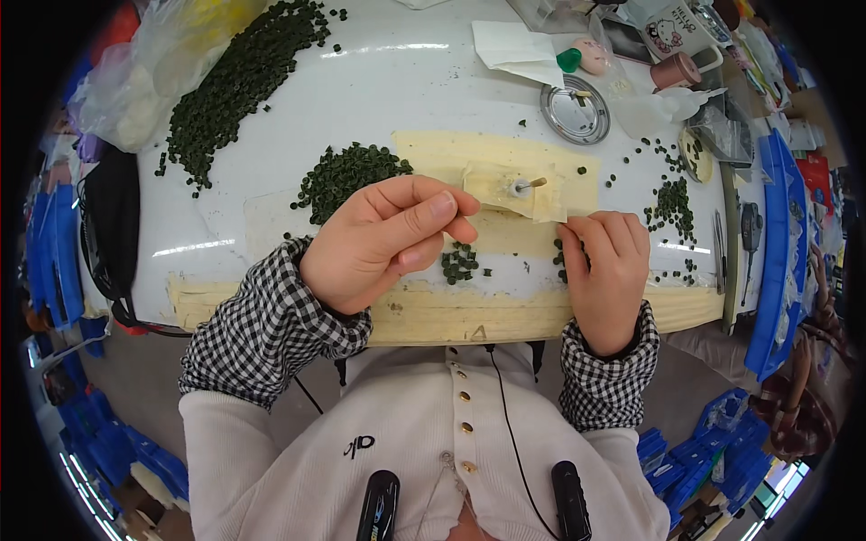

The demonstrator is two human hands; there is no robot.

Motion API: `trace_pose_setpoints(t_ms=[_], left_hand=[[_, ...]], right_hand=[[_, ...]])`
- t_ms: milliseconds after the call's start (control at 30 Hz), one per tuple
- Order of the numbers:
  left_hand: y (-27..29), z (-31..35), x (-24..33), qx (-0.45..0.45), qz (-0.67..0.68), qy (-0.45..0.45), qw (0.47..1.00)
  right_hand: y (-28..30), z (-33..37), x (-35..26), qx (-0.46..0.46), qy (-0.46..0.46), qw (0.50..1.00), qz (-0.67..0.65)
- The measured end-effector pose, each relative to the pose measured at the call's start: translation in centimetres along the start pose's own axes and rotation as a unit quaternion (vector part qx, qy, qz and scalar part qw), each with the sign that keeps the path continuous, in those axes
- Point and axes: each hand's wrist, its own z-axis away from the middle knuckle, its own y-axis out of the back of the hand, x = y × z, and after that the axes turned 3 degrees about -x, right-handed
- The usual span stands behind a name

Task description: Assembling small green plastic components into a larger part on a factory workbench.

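My left hand (383,239) is closed in a pinch, thumb against forefinger, left of a small white holder (518,187) with a short brown stick poking out. Anything between those fingertips is too small to make out. The holder sits on pale yellow masking tape (577,176) stuck to the table. At the tape's lower right edge, my right hand (606,266) is curled, thumb and forefinger together; what they grip, if anything, is hidden. Beyond my left hand lies a heap of small dark green ring-like pieces (347,176). A smaller cluster of green pieces (460,261) lies between my hands.
A bigger pile of green pieces (244,86) stretches across the far left, beside plastic bags (149,77). More green pieces (672,206) are scattered at the right. A round metal dish (575,113), white paper (516,50) and a mug (677,32) stand at the far right.
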Motion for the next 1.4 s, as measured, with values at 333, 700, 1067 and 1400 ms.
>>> trace_pose_setpoints(t_ms=[333, 700, 1067, 1400], left_hand=[[-0.6, 0.0, -0.5, 0.029, -0.04, -0.004, 0.999], [-0.9, 0.2, -0.5, 0.046, -0.1, -0.007, 0.994], [-1.5, 0.2, -0.5, 0.063, -0.188, -0.062, 0.978], [-1.6, 0.6, -0.2, 0.086, -0.235, -0.069, 0.966]], right_hand=[[1.9, -0.2, -2.2, 0.032, -0.15, 0.953, -0.261], [1.0, -1.0, -4.8, 0.005, -0.079, 0.892, -0.446], [-0.1, -1.7, -5.2, 0.031, -0.076, 0.882, -0.464], [-1.1, -1.5, -6.0, 0.035, -0.122, 0.856, -0.502]])
